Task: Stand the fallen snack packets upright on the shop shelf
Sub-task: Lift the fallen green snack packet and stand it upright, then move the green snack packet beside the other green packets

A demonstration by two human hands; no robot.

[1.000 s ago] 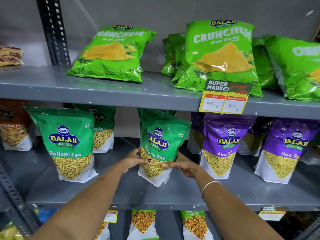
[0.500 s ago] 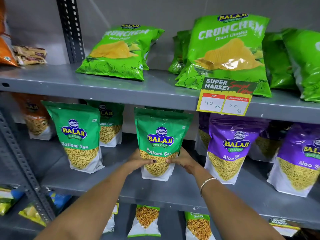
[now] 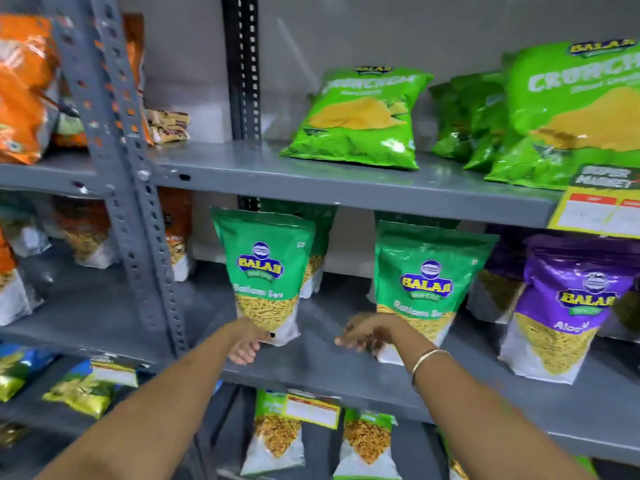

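Two green Ratlami Sev packets stand upright on the grey middle shelf (image 3: 329, 372): a left packet (image 3: 266, 271) and a right packet (image 3: 426, 289). My left hand (image 3: 247, 342) is at the bottom corner of the left packet, thumb against it, fingers curled loosely below, gripping nothing. My right hand (image 3: 370, 332) hovers in front of the right packet's lower left corner, fingers spread and pointing left, empty. More green packets stand behind both. The frame is motion-blurred.
Purple Aloo Sev packets (image 3: 568, 306) stand to the right. On the upper shelf (image 3: 242, 171) green Crunchem bags (image 3: 356, 116) lean back; a yellow price tag (image 3: 602, 209) hangs from its edge. A perforated upright post (image 3: 128, 188) separates the left bay with orange bags (image 3: 24, 88).
Both hands have let go of the right green packet, which now stands alone. The hands have shifted left, my left hand reaching the left packet. The view has swung left.
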